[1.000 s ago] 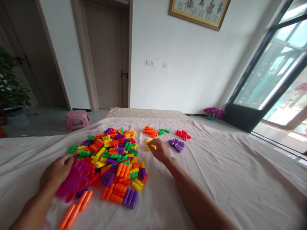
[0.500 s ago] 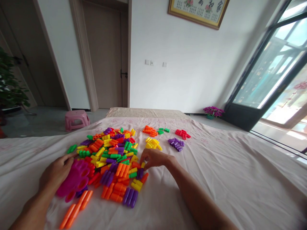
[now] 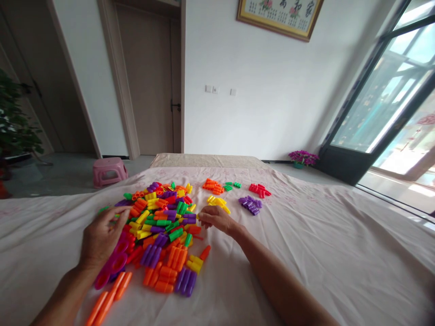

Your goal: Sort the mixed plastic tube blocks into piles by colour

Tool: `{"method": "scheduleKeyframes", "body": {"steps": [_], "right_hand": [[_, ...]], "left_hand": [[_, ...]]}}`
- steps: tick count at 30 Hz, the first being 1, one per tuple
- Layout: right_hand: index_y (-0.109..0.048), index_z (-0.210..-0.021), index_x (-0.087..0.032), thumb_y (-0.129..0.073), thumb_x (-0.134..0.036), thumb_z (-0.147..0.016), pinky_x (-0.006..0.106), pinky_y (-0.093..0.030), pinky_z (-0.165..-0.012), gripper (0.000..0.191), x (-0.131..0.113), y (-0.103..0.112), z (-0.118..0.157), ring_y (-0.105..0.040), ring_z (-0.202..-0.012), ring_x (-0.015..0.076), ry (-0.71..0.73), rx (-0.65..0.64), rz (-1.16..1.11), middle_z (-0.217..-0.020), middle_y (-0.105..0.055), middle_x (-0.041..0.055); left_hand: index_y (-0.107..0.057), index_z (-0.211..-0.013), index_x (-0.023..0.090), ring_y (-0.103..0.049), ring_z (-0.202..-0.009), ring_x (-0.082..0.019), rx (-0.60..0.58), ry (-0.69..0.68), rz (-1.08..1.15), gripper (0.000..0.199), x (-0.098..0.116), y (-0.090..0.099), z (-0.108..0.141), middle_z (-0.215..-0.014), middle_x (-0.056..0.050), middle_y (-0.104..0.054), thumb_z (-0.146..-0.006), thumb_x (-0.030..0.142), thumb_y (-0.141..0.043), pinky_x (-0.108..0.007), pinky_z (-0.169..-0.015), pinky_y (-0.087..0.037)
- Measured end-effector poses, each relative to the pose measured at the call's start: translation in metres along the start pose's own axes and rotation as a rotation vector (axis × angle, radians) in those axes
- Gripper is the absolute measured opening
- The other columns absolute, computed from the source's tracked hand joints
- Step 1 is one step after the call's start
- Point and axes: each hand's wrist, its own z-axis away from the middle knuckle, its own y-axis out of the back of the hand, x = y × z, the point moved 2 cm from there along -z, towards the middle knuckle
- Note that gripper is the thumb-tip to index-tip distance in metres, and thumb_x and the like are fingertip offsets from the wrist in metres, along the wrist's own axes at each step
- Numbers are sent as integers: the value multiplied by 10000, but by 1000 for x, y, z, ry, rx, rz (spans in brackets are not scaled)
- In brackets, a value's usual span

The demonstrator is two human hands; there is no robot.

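Observation:
My right hand (image 3: 217,219) pinches the yellow end of a yellow-and-purple plastic toy block (image 3: 189,219) at the right edge of a heap of colourful building blocks (image 3: 163,213). At the heap's left side is my left hand (image 3: 102,235), its fingers apart and nothing seen in them. Below that hand lies a magenta plastic piece with round openings (image 3: 118,261), partly hidden by it. Long orange blocks (image 3: 108,301) lie nearer to me. A purple block (image 3: 186,281) lies by orange ones at the heap's near edge.
Beyond my right hand sit separate groups of yellow (image 3: 218,203), purple (image 3: 250,205), orange (image 3: 213,186), green (image 3: 233,185) and red blocks (image 3: 260,190). They rest on a creased pale cloth (image 3: 306,244). A pink stool (image 3: 110,172) stands on the floor at left.
My left hand has moved right and away from me, off the magenta piece's far edge. My right hand has drawn the yellow-and-purple block up and slightly left along the heap.

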Motion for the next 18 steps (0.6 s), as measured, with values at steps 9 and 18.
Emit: {"method": "scheduleKeyframes", "body": {"steps": [9,18], "right_hand": [[-638,-787,-148,-633,-596,-824,218,-419,-568,450,-17,-28,7,-532,-608,99,135,11,-25,-683,-588,-1],[-661,-847,-163,-615,-460,-874,206,-368,-546,302,-13,5,3,-514,-608,95,191,128,331,-698,-594,-14]], "left_hand": [[-637,-1238,294,-639,-1144,-213,-407,-339,177,396,82,-49,28,-1234,-58,-694,-903,478,-532,-337,-1004,-485],[-695,-1055,248,-708,-974,-204,-251,-192,246,297,60,-61,30,-1059,-39,-759,-889,457,-566,-315,-893,-555]]}}
